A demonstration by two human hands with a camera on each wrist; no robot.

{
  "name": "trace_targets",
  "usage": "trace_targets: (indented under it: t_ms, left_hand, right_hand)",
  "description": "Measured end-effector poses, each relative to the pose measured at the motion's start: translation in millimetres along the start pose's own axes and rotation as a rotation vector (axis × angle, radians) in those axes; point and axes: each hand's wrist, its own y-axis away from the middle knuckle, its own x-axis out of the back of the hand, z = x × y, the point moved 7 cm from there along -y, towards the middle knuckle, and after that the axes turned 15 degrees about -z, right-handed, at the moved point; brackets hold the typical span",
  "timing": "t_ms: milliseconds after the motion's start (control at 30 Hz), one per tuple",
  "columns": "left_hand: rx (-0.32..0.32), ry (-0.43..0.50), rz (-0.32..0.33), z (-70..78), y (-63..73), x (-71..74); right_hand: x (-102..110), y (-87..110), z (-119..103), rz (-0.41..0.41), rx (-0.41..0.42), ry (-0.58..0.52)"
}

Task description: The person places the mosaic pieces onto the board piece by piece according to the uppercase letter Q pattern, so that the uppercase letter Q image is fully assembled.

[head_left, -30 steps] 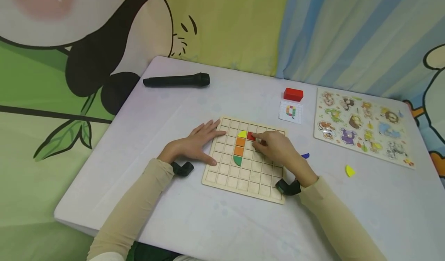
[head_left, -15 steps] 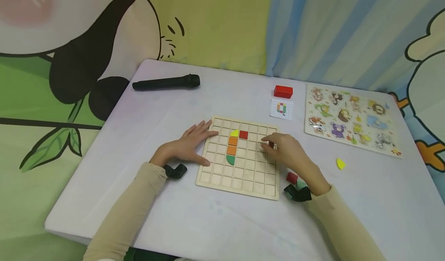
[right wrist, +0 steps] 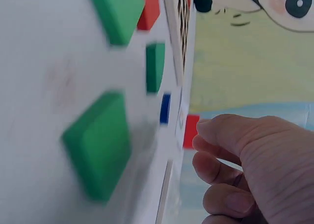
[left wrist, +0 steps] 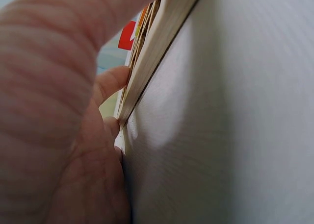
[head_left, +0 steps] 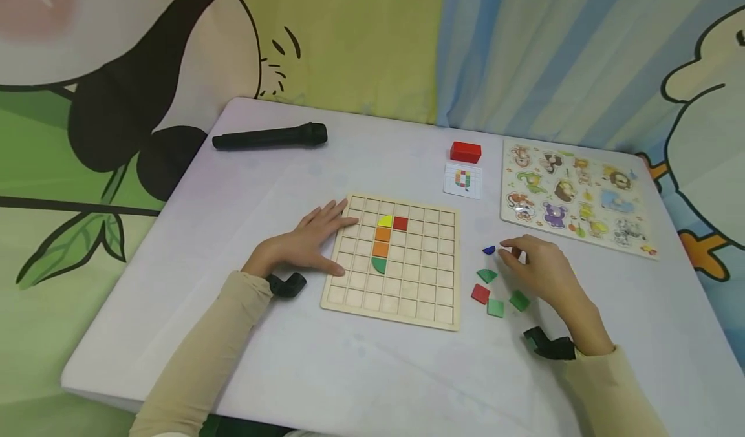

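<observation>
The left hand (head_left: 302, 243) rests with spread fingers on the left edge of a wooden grid board (head_left: 425, 295); the left wrist view shows its fingers against the board's side (left wrist: 154, 52). On the board lie a yellow piece (head_left: 385, 221), a red square (head_left: 400, 223), two orange squares (head_left: 381, 242) and a green rounded piece (head_left: 379, 265). The right hand (head_left: 541, 269) hovers right of the board, fingers loosely bent, with nothing visible between them. Nearest to it are a blue half-round piece (head_left: 489, 250), a green quarter-round piece (head_left: 487, 275) and a green square (right wrist: 100, 145).
Another red square (head_left: 480, 294) and a lighter green square (head_left: 495, 308) lie right of the board. Behind stand a red block (head_left: 465, 152) and a pattern card (head_left: 462, 181). An animal puzzle (head_left: 576, 198) lies back right, a black microphone (head_left: 270, 137) back left.
The right hand has left the red square on the board and moved right, over the loose pieces, uncovering several. The left hand stays at the board's edge. The head view has shifted slightly.
</observation>
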Motion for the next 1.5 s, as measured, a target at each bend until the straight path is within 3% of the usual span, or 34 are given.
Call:
trace_targets:
  t_ms: [167,367,500,800,933,1100,1500]
  left_hand:
    - [-0.001,0.009,0.002,0.1,1.5,1.6]
    - [-0.002,0.01,0.002,1.0,1.8,2.7]
    - [0.006,0.01,0.005,0.4,2.8,3.8]
    - [0.0,0.011,0.002,-1.1,2.6,2.5]
    - [0.0,0.011,0.006,-1.4,1.2,2.5]
    - [0.006,0.008,0.001,-2.4,-0.2,1.2]
    - [-0.005,0.006,0.005,-0.9,-1.2,0.1]
  right_hand:
    - [3,12.8,32,0.035,-0.057,0.016]
    - [-1,29.1,68,-0.075,-0.218,0.018]
    - [-4,34.7,80,-0.105,-0.252,0.02]
    - [-1,33.5,88,-0.095,-0.268,0.008]
    - [1,35.0,95,-0.081,-0.346,-0.011]
    - [-3,37.3,102,-0.118,-0.447,-0.014]
    - [-3,38.7,91,-0.158,-0.379,-0.059]
